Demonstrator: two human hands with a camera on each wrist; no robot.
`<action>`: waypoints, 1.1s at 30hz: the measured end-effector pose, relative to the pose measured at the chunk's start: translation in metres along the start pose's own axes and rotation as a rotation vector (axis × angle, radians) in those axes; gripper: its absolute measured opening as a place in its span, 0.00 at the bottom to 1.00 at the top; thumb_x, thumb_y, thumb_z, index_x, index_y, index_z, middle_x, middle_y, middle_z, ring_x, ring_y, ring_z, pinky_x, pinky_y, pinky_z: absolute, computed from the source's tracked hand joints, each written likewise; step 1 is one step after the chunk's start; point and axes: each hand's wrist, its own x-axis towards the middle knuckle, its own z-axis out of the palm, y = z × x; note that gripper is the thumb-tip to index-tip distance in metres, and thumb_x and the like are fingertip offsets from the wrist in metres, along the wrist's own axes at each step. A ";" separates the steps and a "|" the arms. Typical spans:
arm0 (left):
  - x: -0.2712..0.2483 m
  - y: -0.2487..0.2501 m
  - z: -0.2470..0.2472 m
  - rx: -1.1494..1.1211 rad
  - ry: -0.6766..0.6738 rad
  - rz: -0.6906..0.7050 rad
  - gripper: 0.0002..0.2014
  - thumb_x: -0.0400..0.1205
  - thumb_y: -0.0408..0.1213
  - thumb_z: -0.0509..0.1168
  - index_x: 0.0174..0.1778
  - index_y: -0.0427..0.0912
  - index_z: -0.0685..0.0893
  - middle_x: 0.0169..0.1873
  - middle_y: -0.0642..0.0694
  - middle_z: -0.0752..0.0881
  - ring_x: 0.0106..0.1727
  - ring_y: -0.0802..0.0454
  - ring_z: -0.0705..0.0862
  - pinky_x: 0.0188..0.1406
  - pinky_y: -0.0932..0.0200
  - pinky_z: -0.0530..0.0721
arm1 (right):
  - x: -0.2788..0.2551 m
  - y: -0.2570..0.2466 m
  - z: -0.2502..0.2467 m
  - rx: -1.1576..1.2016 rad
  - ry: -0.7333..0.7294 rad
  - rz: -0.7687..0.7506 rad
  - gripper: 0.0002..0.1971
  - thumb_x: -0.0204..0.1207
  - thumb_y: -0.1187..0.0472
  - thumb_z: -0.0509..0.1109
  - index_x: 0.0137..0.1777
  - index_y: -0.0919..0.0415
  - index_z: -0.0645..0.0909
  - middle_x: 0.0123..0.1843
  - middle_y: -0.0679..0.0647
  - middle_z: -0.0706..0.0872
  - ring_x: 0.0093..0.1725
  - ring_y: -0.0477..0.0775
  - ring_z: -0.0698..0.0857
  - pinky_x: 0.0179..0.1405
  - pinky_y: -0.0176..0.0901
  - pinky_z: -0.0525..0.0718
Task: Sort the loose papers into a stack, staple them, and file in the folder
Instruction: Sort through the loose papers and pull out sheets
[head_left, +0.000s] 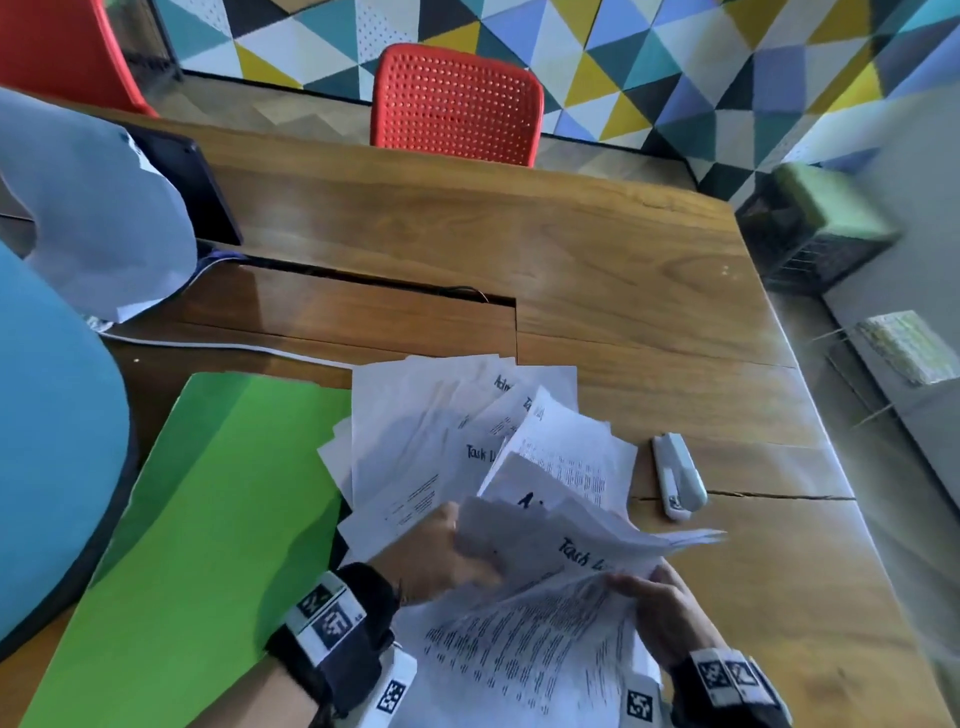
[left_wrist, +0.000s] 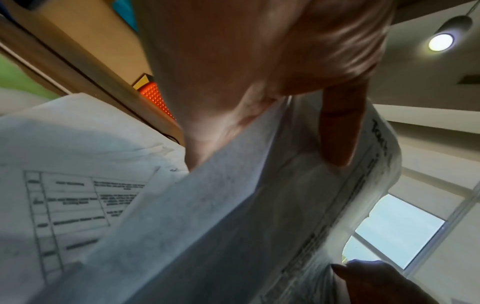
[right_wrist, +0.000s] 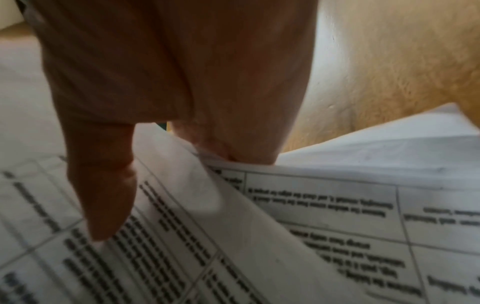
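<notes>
Both hands hold a bunch of printed sheets (head_left: 545, 613) up off the wooden table (head_left: 597, 270), near its front edge. My left hand (head_left: 460, 540) grips the bunch's left side, thumb on top, and the left wrist view shows a finger (left_wrist: 337, 133) pressed against a curled sheet (left_wrist: 221, 216). The right hand (head_left: 644, 587) pinches the right side, with its fingers (right_wrist: 103, 195) lying on table-printed pages (right_wrist: 324, 222). More loose papers (head_left: 431, 441) lie fanned out just beyond. A green folder (head_left: 208, 519) lies flat on the left. On the right lies a white stapler (head_left: 678, 475).
A red chair (head_left: 457, 98) stands at the table's far side. A big blue rounded object (head_left: 47, 441) and a pale cloth (head_left: 93, 208) over a dark screen (head_left: 208, 192) crowd the left. A black crate (head_left: 810, 234) sits on the floor, right.
</notes>
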 end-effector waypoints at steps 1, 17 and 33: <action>-0.002 0.001 0.003 -0.087 -0.026 -0.006 0.28 0.69 0.38 0.79 0.64 0.35 0.81 0.57 0.36 0.89 0.58 0.43 0.88 0.63 0.43 0.86 | -0.002 -0.001 0.001 0.008 -0.006 0.012 0.37 0.61 0.82 0.75 0.73 0.68 0.74 0.63 0.73 0.87 0.62 0.70 0.87 0.61 0.59 0.87; 0.037 -0.025 0.010 0.124 0.491 -0.315 0.22 0.74 0.41 0.76 0.60 0.38 0.79 0.56 0.50 0.86 0.55 0.49 0.85 0.61 0.51 0.85 | 0.009 -0.007 0.002 -0.130 0.172 0.042 0.33 0.60 0.70 0.80 0.67 0.73 0.78 0.59 0.75 0.88 0.56 0.77 0.88 0.59 0.72 0.84; 0.012 -0.009 -0.029 -0.067 0.042 -0.179 0.15 0.71 0.23 0.72 0.55 0.33 0.86 0.46 0.47 0.89 0.45 0.57 0.86 0.50 0.57 0.87 | 0.014 -0.002 -0.022 0.034 0.023 0.050 0.23 0.51 0.83 0.73 0.51 0.78 0.87 0.45 0.71 0.91 0.41 0.61 0.93 0.38 0.46 0.92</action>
